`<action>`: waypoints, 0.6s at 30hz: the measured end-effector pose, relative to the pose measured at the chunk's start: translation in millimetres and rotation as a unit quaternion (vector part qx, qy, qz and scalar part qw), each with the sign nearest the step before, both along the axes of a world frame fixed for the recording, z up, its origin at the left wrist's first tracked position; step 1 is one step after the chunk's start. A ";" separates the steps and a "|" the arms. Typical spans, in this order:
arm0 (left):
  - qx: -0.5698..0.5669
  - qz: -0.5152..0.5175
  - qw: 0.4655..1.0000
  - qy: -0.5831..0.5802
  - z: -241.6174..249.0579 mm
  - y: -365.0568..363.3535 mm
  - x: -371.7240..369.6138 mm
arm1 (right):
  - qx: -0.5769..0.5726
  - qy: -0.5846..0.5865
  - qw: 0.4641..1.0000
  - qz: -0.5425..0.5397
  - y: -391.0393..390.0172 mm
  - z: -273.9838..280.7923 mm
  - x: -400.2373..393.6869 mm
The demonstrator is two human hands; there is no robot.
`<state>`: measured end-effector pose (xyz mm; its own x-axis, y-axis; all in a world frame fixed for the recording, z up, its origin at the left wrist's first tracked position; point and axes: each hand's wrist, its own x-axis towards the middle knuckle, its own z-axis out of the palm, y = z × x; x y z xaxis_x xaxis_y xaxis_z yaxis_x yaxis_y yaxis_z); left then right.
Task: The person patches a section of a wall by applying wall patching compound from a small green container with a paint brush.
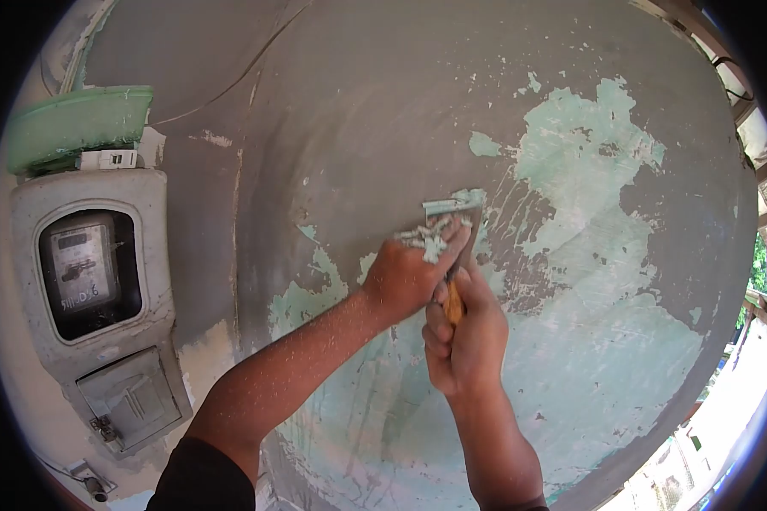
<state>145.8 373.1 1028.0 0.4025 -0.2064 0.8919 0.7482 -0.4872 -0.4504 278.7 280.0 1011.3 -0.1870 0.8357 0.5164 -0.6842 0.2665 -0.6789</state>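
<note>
My right hand [477, 332] is wrapped around the wooden handle [455, 303] of a paint scraper [475, 223], which points up against the wall. My left hand [409, 271] is closed on the lower part of the blade, its fingers pressed along the metal. Flakes of pale green paint [435, 243] cover the left fingers, and a curl of paint [453, 204] lies along the blade's edge. Around the scraper, bare grey wall [358, 162] meets pale green paint [588, 255] with ragged edges. Part of the blade is hidden behind the left fingers.
An electric meter box [158, 247] with a window and a small lower door hangs on the left. Above it sits a green plastic basin [81, 123]. A thin cable [230, 89] runs across the upper wall. Bright open surroundings show past the wall's right edge.
</note>
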 end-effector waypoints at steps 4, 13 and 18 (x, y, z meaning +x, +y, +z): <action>0.005 0.014 1.000 -0.011 22.8 5.1 0.0 | 0.025 0.000 1.000 0.009 16.8 21.5 -1.1; -0.042 -0.011 0.999 -0.014 13.8 7.2 -7.5 | 0.017 -0.016 1.000 -0.001 5.4 15.2 -5.3; -0.176 -0.019 0.984 -0.032 46.8 -11.3 -19.6 | 0.019 -0.022 1.000 0.011 -7.7 46.4 -16.2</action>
